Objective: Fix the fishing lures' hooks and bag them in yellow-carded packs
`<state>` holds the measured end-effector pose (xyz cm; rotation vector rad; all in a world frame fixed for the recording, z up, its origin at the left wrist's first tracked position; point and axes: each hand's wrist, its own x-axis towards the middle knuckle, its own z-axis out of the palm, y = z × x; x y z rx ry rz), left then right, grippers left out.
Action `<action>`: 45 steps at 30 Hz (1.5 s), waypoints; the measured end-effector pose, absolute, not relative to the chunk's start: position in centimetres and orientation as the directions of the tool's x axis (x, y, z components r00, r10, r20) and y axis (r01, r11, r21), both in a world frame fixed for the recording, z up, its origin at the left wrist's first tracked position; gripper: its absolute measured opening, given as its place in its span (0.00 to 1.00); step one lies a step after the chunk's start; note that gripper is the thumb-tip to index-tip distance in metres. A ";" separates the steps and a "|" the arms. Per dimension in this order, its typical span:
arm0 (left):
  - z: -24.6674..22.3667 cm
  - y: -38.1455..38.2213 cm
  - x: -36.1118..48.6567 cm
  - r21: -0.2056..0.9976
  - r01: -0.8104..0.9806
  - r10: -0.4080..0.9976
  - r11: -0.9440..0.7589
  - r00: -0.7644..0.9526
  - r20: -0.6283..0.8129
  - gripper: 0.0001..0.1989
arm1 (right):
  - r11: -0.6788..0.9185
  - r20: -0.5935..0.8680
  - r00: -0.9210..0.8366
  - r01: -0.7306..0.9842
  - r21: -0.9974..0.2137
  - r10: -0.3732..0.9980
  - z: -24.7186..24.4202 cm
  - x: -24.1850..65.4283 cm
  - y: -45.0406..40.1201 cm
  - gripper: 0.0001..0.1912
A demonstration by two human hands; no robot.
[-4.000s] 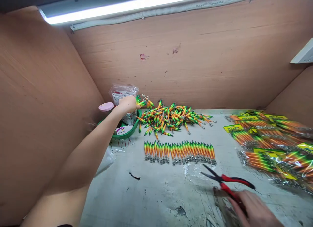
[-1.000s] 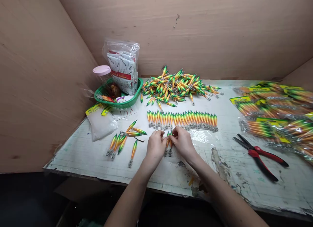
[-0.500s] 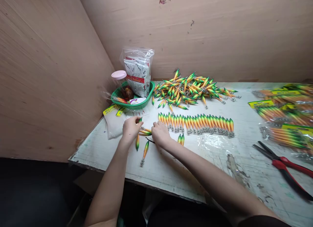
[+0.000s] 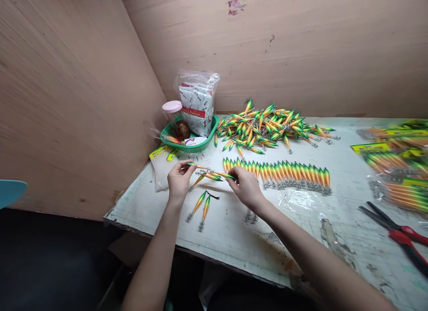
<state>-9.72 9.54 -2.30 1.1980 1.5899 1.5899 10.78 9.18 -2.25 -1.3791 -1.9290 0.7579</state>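
Note:
My left hand point(image 4: 179, 180) pinches a green-and-orange squid jig by its green end, its hooks pointing right. Opposite it, my right hand point(image 4: 247, 188) grips another squid jig point(image 4: 221, 174), hooks toward the left. The two hook ends meet or overlap between my hands; whether they are tangled I cannot tell. Just below them are several more jigs point(image 4: 210, 176). Nearer the front edge lie two squid jigs point(image 4: 200, 208) beside a short black strand point(image 4: 213, 196). Under my right forearm, hooks of other jigs point(image 4: 251, 216) show, their bodies hidden. A neat row of jigs point(image 4: 297, 175) runs to the right.
A big heap of jigs point(image 4: 267, 126) lies by the back wall. Left of it, a green basket point(image 4: 195, 147) holds a pink-lidded jar and a bag of packets. Packed jigs point(image 4: 399, 188) and red-handled pliers point(image 4: 401, 233) are at right. A teal object point(image 4: 11, 192) enters at left.
My right hand has moved right and up, now with a jig visible in its grip. A second jig now lies beside the front one. The view has shifted slightly, and a teal object has appeared.

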 end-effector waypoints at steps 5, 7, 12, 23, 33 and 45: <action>-2.2 9.7 -8.7 0.975 0.141 0.856 -0.172 -0.468 0.219 0.19 | 0.179 0.136 -0.151 0.320 -0.930 0.979 -2.5 11.2 9.9 0.05; -2.2 10.1 -8.9 0.973 0.128 0.838 -0.192 -0.495 0.230 0.21 | 0.121 0.096 -0.132 0.197 -0.973 0.987 -2.4 11.8 10.1 0.11; -2.8 11.0 -9.7 0.976 0.168 0.875 -0.137 -0.442 0.199 0.15 | 0.008 0.011 -0.118 -0.031 -0.999 0.993 -1.8 13.7 9.5 0.17; -2.9 12.3 -10.8 0.984 0.133 0.886 -0.120 -0.432 0.167 0.13 | -0.126 -0.100 -0.117 -0.245 -0.961 0.988 -1.3 16.4 5.5 0.18; 2.6 4.7 -3.3 0.926 -0.295 0.971 0.237 0.071 -0.227 0.22 | -0.321 -0.223 -0.259 -0.446 -0.835 0.940 0.9 18.9 3.6 0.21; 3.8 2.7 0.8 0.830 -0.376 0.884 0.413 0.384 -0.265 0.16 | -0.344 -0.231 -0.287 -0.448 -0.825 0.929 1.9 20.0 1.7 0.16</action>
